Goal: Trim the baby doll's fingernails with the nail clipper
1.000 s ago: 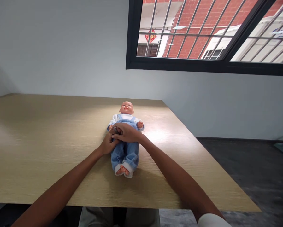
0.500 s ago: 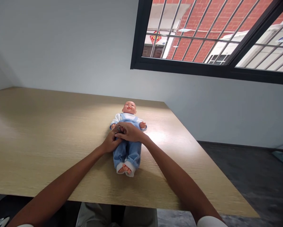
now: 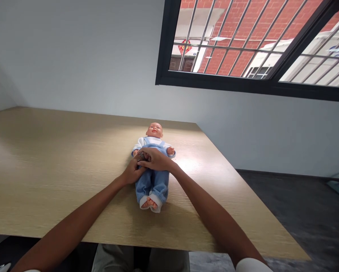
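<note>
A baby doll [image 3: 154, 166] in blue dungarees and a white shirt lies on its back on a light wooden table [image 3: 58, 166], head away from me. My left hand [image 3: 133, 172] rests at the doll's waist, fingers curled onto the dungarees. My right hand [image 3: 155, 159] lies across the doll's chest, its fingertips pinched together with the left hand's at a small dark fastener on the bib's left side. The doll's bare feet [image 3: 148, 204] point toward me.
The table's right edge [image 3: 243, 181] drops to a dark floor. A grey wall runs behind the table, and a black-framed barred window [image 3: 243, 49] sits above on the right. My lap shows under the table's near edge.
Both hands stay pinched at the same spot on the doll's bib. The view shifted slightly; the doll has not moved on the table.
</note>
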`<action>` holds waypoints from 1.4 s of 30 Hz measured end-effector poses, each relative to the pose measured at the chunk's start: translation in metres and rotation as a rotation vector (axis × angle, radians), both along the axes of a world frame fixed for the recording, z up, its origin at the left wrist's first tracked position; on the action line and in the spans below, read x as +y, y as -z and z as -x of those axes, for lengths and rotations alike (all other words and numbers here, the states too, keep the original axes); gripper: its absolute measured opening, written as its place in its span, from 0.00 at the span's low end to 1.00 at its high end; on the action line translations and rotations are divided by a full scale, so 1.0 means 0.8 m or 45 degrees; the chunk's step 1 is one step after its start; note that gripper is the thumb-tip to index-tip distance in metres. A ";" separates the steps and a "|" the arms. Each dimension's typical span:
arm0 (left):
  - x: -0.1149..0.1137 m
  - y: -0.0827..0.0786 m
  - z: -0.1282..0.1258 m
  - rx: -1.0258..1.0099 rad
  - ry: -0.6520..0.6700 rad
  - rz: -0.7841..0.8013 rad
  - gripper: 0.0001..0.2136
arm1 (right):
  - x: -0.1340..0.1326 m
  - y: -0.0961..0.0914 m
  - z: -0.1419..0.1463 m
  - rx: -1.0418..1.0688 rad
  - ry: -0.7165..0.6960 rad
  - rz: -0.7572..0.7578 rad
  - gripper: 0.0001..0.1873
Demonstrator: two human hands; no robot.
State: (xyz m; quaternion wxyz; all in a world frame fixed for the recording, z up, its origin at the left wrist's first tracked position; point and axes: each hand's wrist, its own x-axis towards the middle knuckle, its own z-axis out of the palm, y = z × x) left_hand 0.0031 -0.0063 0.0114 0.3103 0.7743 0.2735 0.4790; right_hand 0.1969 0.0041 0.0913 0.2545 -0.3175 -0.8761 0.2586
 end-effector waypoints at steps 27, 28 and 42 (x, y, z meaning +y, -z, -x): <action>0.002 0.004 -0.002 -0.028 0.018 -0.070 0.12 | 0.001 0.004 -0.001 0.014 -0.008 -0.027 0.14; 0.002 0.004 -0.002 -0.030 0.017 -0.064 0.12 | 0.002 0.005 -0.001 0.020 -0.013 -0.032 0.13; 0.001 0.004 -0.003 -0.040 -0.002 -0.024 0.12 | 0.004 0.009 -0.001 0.023 -0.009 -0.060 0.12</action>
